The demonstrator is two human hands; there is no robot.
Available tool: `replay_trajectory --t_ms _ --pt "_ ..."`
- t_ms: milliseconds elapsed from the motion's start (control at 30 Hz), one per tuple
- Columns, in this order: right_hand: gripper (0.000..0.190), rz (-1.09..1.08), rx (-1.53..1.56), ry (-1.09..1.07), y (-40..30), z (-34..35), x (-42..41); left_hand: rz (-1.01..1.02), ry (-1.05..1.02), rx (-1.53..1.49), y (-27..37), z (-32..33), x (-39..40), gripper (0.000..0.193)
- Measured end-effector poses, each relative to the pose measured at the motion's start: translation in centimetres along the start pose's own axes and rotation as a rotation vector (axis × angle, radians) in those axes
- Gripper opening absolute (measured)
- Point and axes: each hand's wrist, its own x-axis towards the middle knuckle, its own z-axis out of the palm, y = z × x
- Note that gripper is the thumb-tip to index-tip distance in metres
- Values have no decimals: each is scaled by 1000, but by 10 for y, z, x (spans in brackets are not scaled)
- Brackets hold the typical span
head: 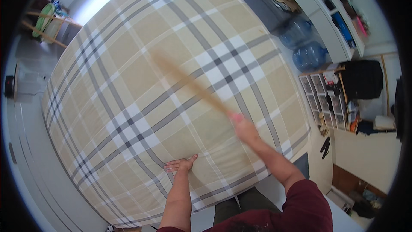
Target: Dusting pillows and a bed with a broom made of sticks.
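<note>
A mattress in a beige, white and grey plaid cover [173, 109] fills most of the view. My right hand [246, 130] grips the pink end of a long, slim, tan stick-like tool [193, 85]. Motion blurs this tool, so its exact kind is unclear; it extends over the mattress toward the upper left. Near the mattress's front edge, my left hand [182, 164] presses flat on the cover with its thumb spread and holds nothing.
Two large blue water bottles [309, 56] stand on the floor beyond the mattress's right side. Close by are a white drawer unit [322, 98] and a black bag [363, 79]. White cabinet fronts [29, 154] run along the left. A wooden rack [51, 27] stands at the far left.
</note>
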Motion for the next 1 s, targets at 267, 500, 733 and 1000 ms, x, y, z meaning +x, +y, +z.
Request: replay_trajectory --t_ms 267,500,733,1000 --pt "66 626 -78 727 216 -157 -73 -140 114 114 -11 25 24 164" --pt "58 -65 226 421 175 -24 -183 -122 374 -74 -35 70 -6 145" --pt "49 -240 -133 -335 119 48 -206 526 526 369 -120 223 -69 104" --pt "60 559 -208 458 318 -96 -237 890 760 280 -144 257 -119 67"
